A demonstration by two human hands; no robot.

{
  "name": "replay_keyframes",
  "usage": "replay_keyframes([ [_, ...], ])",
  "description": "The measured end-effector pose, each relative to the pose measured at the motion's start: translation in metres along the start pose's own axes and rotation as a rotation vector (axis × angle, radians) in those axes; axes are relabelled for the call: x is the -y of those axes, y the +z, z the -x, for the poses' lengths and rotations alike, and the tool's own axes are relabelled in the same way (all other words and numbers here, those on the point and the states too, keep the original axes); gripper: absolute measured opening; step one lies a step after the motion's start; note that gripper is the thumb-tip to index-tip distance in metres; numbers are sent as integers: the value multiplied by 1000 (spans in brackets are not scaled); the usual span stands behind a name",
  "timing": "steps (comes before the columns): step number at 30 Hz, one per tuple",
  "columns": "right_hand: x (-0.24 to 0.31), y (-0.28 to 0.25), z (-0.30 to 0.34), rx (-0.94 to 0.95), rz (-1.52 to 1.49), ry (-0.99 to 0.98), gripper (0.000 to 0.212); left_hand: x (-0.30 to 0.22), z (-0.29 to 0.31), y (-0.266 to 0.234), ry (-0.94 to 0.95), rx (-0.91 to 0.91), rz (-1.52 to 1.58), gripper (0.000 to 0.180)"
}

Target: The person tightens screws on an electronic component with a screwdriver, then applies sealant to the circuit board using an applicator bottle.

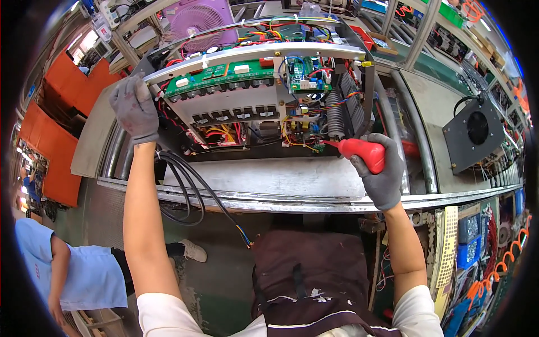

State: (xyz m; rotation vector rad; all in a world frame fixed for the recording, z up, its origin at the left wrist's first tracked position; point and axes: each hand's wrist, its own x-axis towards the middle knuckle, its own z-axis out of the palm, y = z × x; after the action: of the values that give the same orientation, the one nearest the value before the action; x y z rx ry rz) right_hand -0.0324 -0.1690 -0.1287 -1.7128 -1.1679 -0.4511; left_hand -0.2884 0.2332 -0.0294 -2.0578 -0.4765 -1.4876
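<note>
An open metal chassis (236, 101) full of wiring and green circuit boards (224, 77) stands in front of me. My left hand (136, 106), in a grey glove, is closed on the left end of its silver frame bar (185, 67). A red squeeze bottle (365, 154) with a thin pointed nozzle is in my gloved right hand (384, 174). The nozzle points left at a small green board (318, 147) low in the chassis, beside a grey ribbed coil (335, 121). Whether its tip touches anything, I cannot tell.
Black cables (191, 185) loop from the chassis over the bench edge, ending in bare coloured wires. A dark panel with a fan (477, 129) sits at right, a purple fan (199, 25) behind. Another person in a blue shirt (84, 269) is at lower left. Blue bins (469, 253) hang at lower right.
</note>
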Motion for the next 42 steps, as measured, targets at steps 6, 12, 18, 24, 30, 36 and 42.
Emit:
replay_keyframes([
  [6, -12, -5, 14, -112, -94, 168, 45, 6, 4, 4, -11, -36, 52, 29],
  [12, -43, -22, 50, -330, -913, 805, 41, 4, 3, 1, 7, 10, 18, 30],
  [18, -64, -18, 83, -415, -1373, 1046, 52, -2, 0, 2, 6, -7, -39, 32],
  [24, -54, -13, 95, -350, -1343, 1055, 52, 4, 3, 2, 24, -26, -62, 33],
  [30, -56, -9, 100, -318, -1150, 935, 49, -3, 0, 9, 13, -17, -34, 33],
  [36, -23, 4, 89, -409, -695, 829, 48, 13, 7, 2, 24, 25, -64, 38],
  [42, -21, 22, 98, -434, -547, 775, 50, 19, 9, 7, -7, 53, -115, 40],
])
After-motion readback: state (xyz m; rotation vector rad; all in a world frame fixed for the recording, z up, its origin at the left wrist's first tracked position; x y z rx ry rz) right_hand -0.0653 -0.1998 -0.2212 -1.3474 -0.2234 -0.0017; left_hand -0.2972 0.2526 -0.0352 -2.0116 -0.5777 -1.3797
